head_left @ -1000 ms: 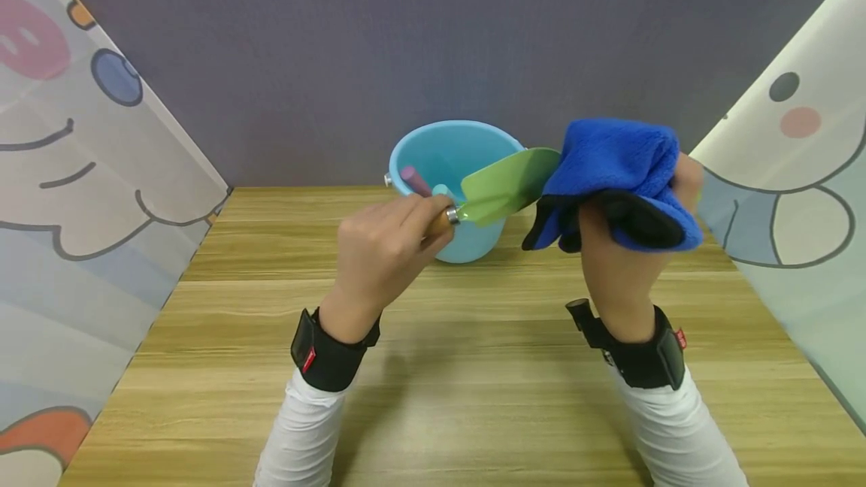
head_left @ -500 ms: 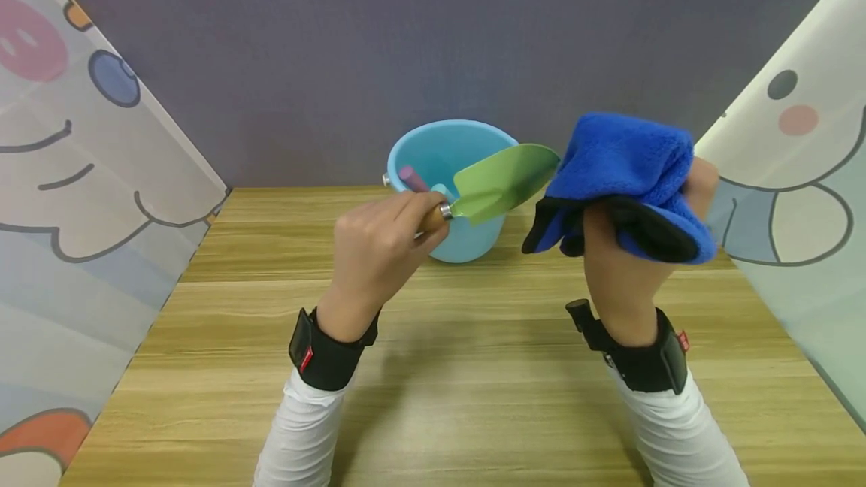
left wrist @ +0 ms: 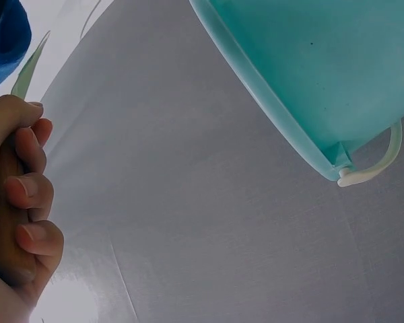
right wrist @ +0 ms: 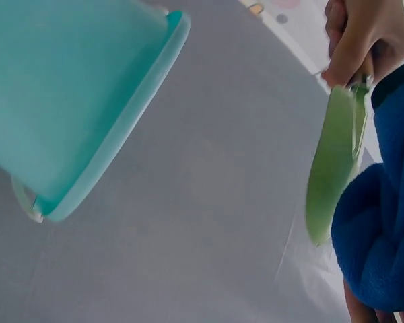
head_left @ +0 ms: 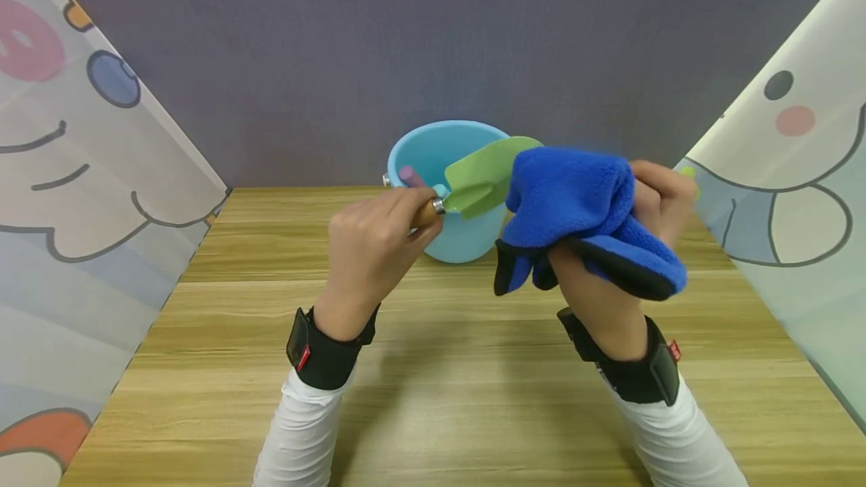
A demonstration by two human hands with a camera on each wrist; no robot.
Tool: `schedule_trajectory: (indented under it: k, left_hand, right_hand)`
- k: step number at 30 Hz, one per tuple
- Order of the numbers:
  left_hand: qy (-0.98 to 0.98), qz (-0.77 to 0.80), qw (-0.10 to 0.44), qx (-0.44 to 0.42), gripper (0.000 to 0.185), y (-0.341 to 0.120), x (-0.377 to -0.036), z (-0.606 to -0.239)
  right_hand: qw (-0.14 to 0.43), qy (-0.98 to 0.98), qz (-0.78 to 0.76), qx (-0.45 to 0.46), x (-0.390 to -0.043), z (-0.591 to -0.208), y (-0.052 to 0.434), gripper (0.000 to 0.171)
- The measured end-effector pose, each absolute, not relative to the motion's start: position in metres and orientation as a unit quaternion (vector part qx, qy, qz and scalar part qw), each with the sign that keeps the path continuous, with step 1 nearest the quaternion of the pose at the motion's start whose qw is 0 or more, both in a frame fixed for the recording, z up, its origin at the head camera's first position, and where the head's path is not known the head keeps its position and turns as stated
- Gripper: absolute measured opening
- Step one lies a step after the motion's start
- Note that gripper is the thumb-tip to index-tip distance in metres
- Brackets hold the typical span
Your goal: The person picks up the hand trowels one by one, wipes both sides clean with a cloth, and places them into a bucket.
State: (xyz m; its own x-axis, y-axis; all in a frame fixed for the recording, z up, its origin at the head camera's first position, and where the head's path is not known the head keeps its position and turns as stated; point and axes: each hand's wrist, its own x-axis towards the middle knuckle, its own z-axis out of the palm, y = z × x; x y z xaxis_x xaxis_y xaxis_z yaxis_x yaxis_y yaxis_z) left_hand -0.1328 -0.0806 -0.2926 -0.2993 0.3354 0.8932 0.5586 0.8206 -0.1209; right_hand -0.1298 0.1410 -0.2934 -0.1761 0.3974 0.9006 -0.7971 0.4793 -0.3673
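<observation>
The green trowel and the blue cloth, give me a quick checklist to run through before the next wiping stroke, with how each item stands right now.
1. Left hand grips the green trowel by its wooden handle: ok.
2. Right hand holds the blue cloth bunched in its fingers: ok.
3. Cloth against the trowel's blade: ok, it overlaps the blade's far end in the head view.
4. Blade clear of the blue bucket: cannot tell from the head view; the right wrist view shows a gap.
5. Bucket upright on the wooden table: ok.
6. Blade clean: cannot tell, part is hidden by the cloth.
</observation>
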Motion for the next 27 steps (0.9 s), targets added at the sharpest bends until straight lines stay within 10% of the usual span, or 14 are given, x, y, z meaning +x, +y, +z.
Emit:
schedule_trajectory:
  k: [27]
  left_hand:
    - [-0.783,-0.080,0.533,-0.311,0.006,-0.078,-0.131,-0.293]
  right_hand:
    - [0.487,-0.623,0.546,0.276,-0.120,-0.313,0.115,0.042]
